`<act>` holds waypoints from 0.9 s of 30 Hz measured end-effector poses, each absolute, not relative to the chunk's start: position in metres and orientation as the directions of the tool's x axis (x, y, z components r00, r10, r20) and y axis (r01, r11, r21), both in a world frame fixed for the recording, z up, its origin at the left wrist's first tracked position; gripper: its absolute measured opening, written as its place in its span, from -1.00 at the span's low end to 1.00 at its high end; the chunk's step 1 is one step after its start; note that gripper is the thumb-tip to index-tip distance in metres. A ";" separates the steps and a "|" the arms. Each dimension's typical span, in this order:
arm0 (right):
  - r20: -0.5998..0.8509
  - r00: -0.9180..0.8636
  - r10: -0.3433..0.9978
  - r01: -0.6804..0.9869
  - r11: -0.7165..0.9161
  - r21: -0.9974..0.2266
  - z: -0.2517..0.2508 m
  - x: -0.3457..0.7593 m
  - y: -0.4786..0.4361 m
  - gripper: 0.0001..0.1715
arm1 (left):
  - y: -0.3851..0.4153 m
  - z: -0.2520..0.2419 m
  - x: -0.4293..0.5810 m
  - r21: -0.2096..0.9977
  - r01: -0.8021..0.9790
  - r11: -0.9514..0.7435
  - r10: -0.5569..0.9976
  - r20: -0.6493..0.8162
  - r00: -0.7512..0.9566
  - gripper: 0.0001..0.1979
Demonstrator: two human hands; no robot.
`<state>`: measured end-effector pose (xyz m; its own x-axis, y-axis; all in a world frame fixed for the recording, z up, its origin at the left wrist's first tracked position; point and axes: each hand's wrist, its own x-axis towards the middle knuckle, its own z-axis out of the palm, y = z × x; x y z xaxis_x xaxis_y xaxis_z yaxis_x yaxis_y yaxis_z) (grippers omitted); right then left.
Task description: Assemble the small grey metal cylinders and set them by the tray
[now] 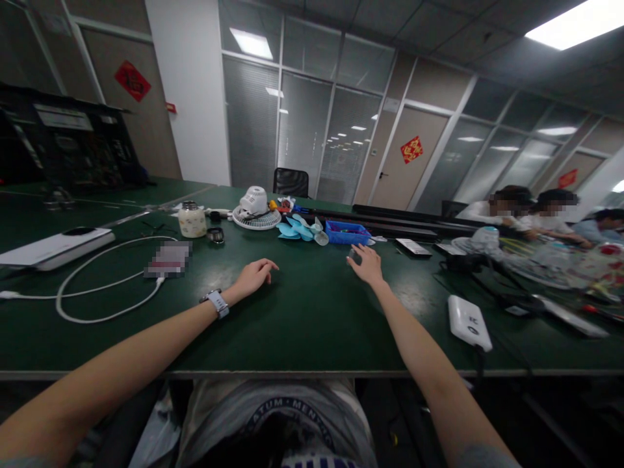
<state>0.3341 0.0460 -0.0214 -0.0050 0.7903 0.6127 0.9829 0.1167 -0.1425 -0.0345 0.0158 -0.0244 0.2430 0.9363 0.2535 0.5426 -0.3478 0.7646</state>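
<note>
My left hand [254,276] rests low over the green table [302,325], its fingers loosely bent and pointing right, with nothing in them. A watch with a pale strap [218,303] is on that wrist. Farther right, my right hand [368,265] has its thumb and fingers around a small greyish object [355,258], whose kind is too small and blurred to make out. Just beyond the right hand stands a blue plastic basket [347,233] with small items inside. Light-blue fan blades [298,229] lie left of the basket, beside a white fan part with a round grille [257,211].
At left are a patterned jar [192,220], a phone-like device [168,259] on a looped white cable [61,302] and a white flat box [53,250]. A white power bank [469,323] lies at right, near cluttered cables. Long black bars [390,224] lie behind. Other people sit far right.
</note>
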 end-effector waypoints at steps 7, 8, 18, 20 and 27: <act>0.681 0.250 0.688 0.958 -0.072 -0.279 -0.014 0.358 0.039 -0.45 | 0.016 -0.026 -0.035 0.759 0.551 -0.348 0.937 0.252 0.243 -0.55; 0.643 0.267 0.717 0.954 -0.102 -0.283 -0.017 0.362 0.039 -0.43 | 0.016 -0.025 -0.035 0.759 0.551 -0.347 0.937 0.250 0.245 -0.55; 0.516 0.269 0.814 0.934 -0.089 -0.346 -0.035 0.376 0.044 -0.52 | 0.014 -0.022 -0.034 0.750 0.569 -0.337 0.940 0.229 0.255 -0.55; 0.568 0.266 0.779 0.928 -0.048 -0.369 -0.030 0.369 0.042 -0.51 | 0.013 -0.022 -0.034 0.747 0.570 -0.343 0.937 0.235 0.257 -0.55; 0.653 0.173 0.738 0.729 0.350 -0.588 -0.004 0.277 0.011 -0.38 | 0.008 -0.021 -0.033 0.736 0.574 -0.359 0.932 0.250 0.262 -0.54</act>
